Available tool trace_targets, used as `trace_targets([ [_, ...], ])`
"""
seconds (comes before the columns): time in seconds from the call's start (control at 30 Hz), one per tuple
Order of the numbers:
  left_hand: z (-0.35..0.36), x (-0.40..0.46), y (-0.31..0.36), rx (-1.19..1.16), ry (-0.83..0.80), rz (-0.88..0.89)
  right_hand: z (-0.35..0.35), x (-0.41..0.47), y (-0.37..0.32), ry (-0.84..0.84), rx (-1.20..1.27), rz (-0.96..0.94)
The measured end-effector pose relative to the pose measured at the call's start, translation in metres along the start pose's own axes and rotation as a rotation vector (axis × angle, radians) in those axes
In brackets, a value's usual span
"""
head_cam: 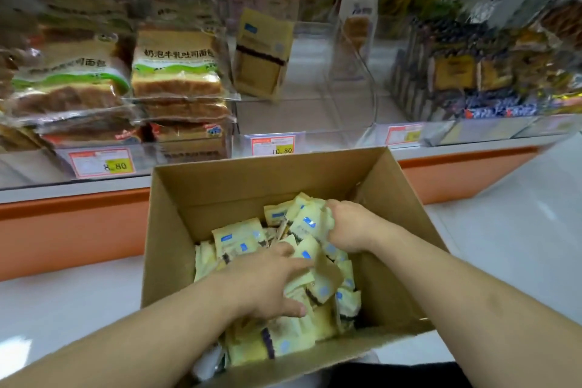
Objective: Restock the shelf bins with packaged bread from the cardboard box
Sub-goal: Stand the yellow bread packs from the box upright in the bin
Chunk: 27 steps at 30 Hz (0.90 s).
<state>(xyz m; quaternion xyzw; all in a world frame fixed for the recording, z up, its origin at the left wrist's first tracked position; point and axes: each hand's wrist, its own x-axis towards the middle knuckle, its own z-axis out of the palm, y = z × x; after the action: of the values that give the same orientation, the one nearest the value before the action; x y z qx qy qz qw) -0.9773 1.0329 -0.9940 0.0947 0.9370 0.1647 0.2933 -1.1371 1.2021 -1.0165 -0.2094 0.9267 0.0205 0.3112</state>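
Observation:
An open cardboard box (pixel 220 192) sits below the shelf and holds several pale yellow bread packets (pixel 239 236) with blue labels. Both my hands are inside it. My right hand (pixel 349 225) grips a bunch of packets (pixel 307 222) at the back of the pile. My left hand (pixel 267 283) lies spread on the packets in the middle, fingers reaching over them. On the shelf above, a clear bin (pixel 315 116) holds one matching yellow packet (pixel 263 53) standing at its left side; the rest of that bin is bare.
Stacked toast loaves (pixel 176 72) fill the bins on the left. Dark wrapped goods (pixel 472 72) fill the bin on the right. Price tags (pixel 273 145) hang on the shelf front. An orange shelf edge (pixel 63 230) runs behind the box.

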Motion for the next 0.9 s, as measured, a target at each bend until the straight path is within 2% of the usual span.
trace_targets([
  [0.1,0.009,0.004,0.006,0.100,-0.133,-0.001,-0.004,-0.003,-0.010,0.001,0.006,-0.042],
  [0.17,0.011,0.005,0.010,0.171,-0.158,-0.022,-0.007,0.000,-0.010,-0.019,0.005,-0.034],
  [0.27,0.007,0.012,0.008,0.262,-0.086,-0.092,-0.007,0.006,-0.011,0.026,0.009,-0.004],
  [0.33,0.000,0.014,0.004,0.223,-0.025,-0.156,-0.005,0.007,-0.013,0.042,0.037,-0.035],
  [0.6,-0.050,-0.018,-0.008,-0.322,0.371,-0.382,-0.053,-0.048,-0.016,0.159,0.257,-0.137],
  [0.8,-0.113,-0.072,-0.004,-0.633,0.638,-0.367,-0.094,-0.098,0.002,0.281,0.530,-0.189],
  [0.9,-0.130,-0.092,-0.006,-0.909,0.744,-0.307,-0.104,-0.111,0.003,0.339,0.730,-0.220],
])
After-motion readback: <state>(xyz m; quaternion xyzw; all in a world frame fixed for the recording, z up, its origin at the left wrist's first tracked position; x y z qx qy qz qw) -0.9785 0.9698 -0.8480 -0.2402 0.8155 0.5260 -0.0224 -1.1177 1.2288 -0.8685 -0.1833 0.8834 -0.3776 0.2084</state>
